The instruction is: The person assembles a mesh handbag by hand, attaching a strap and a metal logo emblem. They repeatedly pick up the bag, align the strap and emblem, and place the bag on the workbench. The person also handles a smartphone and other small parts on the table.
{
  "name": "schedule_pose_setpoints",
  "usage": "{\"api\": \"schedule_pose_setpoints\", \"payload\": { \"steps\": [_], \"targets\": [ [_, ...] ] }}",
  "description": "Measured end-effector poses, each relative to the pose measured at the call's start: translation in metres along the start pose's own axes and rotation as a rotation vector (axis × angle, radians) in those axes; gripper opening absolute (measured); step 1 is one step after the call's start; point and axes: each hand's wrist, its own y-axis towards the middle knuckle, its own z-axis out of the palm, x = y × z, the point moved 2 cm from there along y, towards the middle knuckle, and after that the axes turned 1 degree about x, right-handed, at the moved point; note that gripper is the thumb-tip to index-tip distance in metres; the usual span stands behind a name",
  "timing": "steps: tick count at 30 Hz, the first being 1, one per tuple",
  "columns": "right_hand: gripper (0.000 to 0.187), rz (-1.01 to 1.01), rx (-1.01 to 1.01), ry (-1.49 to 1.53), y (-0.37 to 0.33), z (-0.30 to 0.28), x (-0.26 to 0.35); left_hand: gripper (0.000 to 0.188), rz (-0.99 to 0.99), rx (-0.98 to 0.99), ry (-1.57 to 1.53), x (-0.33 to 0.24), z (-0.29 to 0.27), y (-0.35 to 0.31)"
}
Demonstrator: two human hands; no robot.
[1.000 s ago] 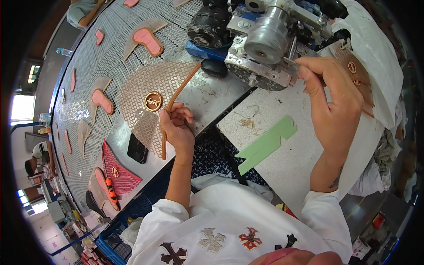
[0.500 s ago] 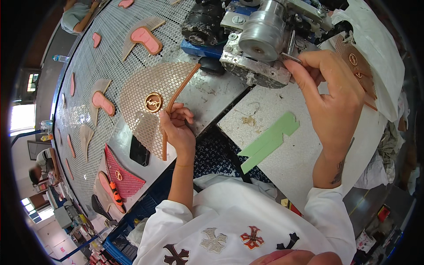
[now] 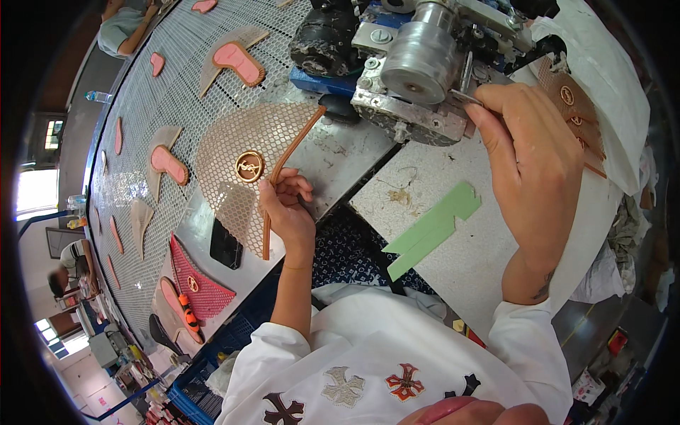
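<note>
My left hand [image 3: 290, 212] is closed on the brown-trimmed edge of a beige mesh shoe upper [image 3: 230, 134], thumb on the front and fingers partly curled behind. A round gold emblem [image 3: 248, 167] sits on the mesh near my thumb. At the machine [image 3: 405, 119] with a shiny metal roller [image 3: 419, 67], my right hand [image 3: 535, 159] pinches a thin metal lever [image 3: 465, 97] beside the roller. Its other fingers are partly hidden behind the hand. A green strip [image 3: 433, 230] lies on the pale tabletop between my forearms.
A mesh conveyor [image 3: 131, 212] on the left carries pink insoles [image 3: 239, 62] and beige pieces. Near its edge lie a phone [image 3: 225, 244], a red mesh upper [image 3: 202, 280] and an orange-black cutter [image 3: 188, 312]. More brown mesh uppers [image 3: 567, 95] lie right of the machine. Co-workers [image 3: 122, 32] sit beyond.
My right hand has drawn slightly back and turned, its fingers still at the lever. The mesh upper in my left hand has tilted a little to the right.
</note>
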Motion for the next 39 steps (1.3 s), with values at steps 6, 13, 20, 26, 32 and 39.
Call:
{"api": "schedule_pose_setpoints", "payload": {
  "steps": [6,13,20,26,32,39],
  "targets": [
    [0.010,0.011,0.081,0.022,-0.001,-0.006,-0.005,0.057,-0.006,0.001,0.022,-0.001,0.001,-0.001],
    [0.010,0.166,0.099,0.101,-0.003,-0.010,-0.003,0.057,-0.009,0.007,0.025,0.000,0.002,0.000],
    [0.009,0.201,0.034,0.103,-0.004,-0.001,-0.004,0.057,-0.007,0.016,0.045,0.000,0.002,0.000],
    [0.009,0.305,0.073,0.231,-0.004,-0.005,-0.005,0.056,-0.009,0.023,0.049,0.001,0.002,0.001],
    [0.008,0.310,0.076,0.249,-0.002,-0.001,-0.007,0.056,-0.012,0.019,0.044,0.004,0.002,0.001],
    [0.007,0.281,0.058,0.213,-0.002,0.003,-0.008,0.054,-0.027,0.017,0.061,0.003,0.003,0.000]
  ]
}}
